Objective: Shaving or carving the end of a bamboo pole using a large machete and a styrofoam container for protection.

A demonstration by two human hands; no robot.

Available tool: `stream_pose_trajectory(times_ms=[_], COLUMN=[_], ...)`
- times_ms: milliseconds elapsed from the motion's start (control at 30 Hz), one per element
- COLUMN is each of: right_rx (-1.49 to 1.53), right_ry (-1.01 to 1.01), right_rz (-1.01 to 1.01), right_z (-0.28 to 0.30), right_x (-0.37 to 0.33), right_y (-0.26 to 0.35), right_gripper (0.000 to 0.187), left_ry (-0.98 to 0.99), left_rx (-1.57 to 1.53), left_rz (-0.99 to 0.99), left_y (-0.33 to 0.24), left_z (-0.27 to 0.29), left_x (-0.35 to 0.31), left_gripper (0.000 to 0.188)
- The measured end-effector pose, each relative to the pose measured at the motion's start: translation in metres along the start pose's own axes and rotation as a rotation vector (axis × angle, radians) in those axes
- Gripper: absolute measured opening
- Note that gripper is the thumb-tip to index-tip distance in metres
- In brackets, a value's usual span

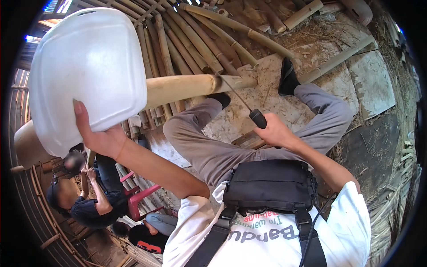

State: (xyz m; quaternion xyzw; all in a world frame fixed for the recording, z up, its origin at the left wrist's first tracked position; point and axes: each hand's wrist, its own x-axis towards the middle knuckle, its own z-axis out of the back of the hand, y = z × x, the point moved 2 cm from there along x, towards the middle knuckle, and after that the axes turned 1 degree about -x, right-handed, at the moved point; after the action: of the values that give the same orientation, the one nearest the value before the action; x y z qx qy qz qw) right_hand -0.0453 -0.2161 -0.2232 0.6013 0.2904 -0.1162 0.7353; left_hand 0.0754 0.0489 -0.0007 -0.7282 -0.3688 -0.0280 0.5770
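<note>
My left hand is closed on the lower edge of a white plastic panel with rounded corners and a slot near its top. The thumb lies on its front; the other fingers are hidden behind. A thick bamboo pole passes behind the panel and sticks out to the right over my foot. In my right hand is the black handle of a hand saw. Its thin blade, seen nearly edge-on, reaches up to the pole beside a dark ring. Whether the blade has cut in, I cannot tell.
Several bamboo poles lie side by side beyond my legs. Another length of bamboo rests on pale, dirty floor sheets at right. At lower left, a person in dark clothes sits near a red plastic chair.
</note>
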Motion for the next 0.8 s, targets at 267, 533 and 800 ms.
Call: stream_pose_trajectory(times_ms=[267,533,800], right_rx=[0.018,0.153,0.122], right_ry=[0.007,0.116,0.12], right_rz=[0.355,-0.011,-0.031], right_z=[-0.01,0.012,-0.001], right_x=[-0.022,0.019,0.006], right_y=[0.036,0.009,-0.007], right_gripper=[0.019,0.017,0.017], left_ry=[0.053,0.376,0.413], left_rx=[-0.048,-0.236,-0.2], left_rz=[-0.026,-0.101,-0.184], left_y=[-0.004,0.022,0.029], left_z=[0.002,0.062,0.053], left_x=[0.0,0.022,0.039], left_gripper=[0.053,0.072,0.078])
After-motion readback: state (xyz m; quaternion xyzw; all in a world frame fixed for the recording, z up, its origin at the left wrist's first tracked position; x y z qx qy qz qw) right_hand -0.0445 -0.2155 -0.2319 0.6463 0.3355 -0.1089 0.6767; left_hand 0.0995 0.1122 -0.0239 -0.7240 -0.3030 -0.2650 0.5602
